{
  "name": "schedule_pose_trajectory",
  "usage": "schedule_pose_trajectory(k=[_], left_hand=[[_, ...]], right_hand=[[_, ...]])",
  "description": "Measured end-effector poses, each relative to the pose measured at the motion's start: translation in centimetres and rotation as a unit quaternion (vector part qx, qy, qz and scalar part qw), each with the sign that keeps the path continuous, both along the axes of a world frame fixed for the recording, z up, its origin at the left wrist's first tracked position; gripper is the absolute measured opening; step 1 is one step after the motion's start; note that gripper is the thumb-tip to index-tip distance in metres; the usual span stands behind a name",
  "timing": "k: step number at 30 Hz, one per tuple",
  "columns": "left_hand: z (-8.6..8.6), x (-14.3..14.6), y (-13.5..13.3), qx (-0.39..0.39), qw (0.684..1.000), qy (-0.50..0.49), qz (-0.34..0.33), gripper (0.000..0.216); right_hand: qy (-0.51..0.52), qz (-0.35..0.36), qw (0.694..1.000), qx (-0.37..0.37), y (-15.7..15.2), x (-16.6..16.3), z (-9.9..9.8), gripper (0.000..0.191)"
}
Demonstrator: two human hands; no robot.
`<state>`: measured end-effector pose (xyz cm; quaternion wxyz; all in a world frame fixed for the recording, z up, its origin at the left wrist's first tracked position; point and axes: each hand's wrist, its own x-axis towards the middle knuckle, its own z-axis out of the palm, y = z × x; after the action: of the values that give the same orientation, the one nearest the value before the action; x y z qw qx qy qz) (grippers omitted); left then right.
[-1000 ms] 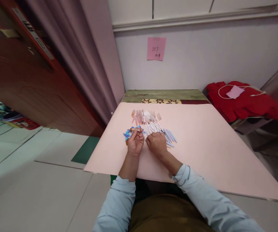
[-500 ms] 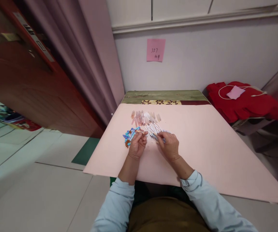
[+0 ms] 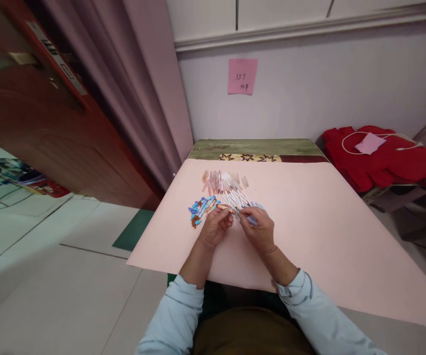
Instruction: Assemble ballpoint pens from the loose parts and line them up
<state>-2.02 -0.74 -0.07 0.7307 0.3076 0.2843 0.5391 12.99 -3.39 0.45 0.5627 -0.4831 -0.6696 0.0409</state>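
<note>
My left hand [image 3: 217, 228] is closed in a pinch on a small beige pen barrel [image 3: 224, 208], held above the pink sheet. My right hand [image 3: 257, 229] is closed too, its fingertips right at the barrel's right end, pinching what looks like a thin pen refill mostly hidden by the fingers. Just beyond the hands lies a fan of white refills [image 3: 238, 197] with dark tips. Left of them is a pile of blue and brown pen parts [image 3: 198, 208]. Translucent pinkish and clear tubes [image 3: 213, 182] lie in a row farther back.
A pink sheet [image 3: 327, 236] covers most of the table, with the green wood-patterned tabletop [image 3: 257, 146] showing at the back. Red cloth with a white cable [image 3: 368, 158] lies beyond the right edge. A curtain [image 3: 157, 88] and brown door [image 3: 64, 128] stand at left.
My right hand has come from the refills toward my left hand, and their fingertips now meet at the barrel. My left hand has shifted slightly right. The camera view has turned a little left.
</note>
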Motion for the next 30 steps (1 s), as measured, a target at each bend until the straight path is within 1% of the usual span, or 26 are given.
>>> schedule_pose_trajectory(k=[3,7,12,15,19,23,30], left_hand=[[0.07,0.15,-0.06,0.012,1.0,0.006,-0.013,0.017],[0.08,0.34,-0.13,0.005,1.0,0.018,-0.022,0.017],[0.01,0.44,-0.18,0.006,0.999,0.027,-0.022,0.018],[0.0,0.48,-0.24,0.007,0.999,0.034,-0.027,0.018],[-0.13,0.49,-0.28,0.015,0.998,0.043,-0.04,0.018],[-0.35,0.4,-0.25,0.006,0.999,0.034,-0.04,0.02],[-0.31,0.35,-0.25,0.0,0.998,0.036,-0.05,0.021]], right_hand=[[0.008,0.014,1.0,-0.001,-0.02,0.06,0.09,0.008],[-0.016,0.03,0.999,-0.013,-0.08,0.06,0.04,0.009],[-0.044,-0.001,0.999,-0.004,0.03,-0.02,-0.27,0.01],[-0.05,0.004,0.999,-0.003,0.08,0.0,-0.37,0.011],[-0.04,0.029,0.999,-0.004,0.09,0.08,-0.42,0.011],[-0.028,0.039,0.999,-0.015,0.09,0.15,-0.52,0.014],[-0.006,0.057,0.998,-0.01,0.19,0.15,-0.68,0.008]])
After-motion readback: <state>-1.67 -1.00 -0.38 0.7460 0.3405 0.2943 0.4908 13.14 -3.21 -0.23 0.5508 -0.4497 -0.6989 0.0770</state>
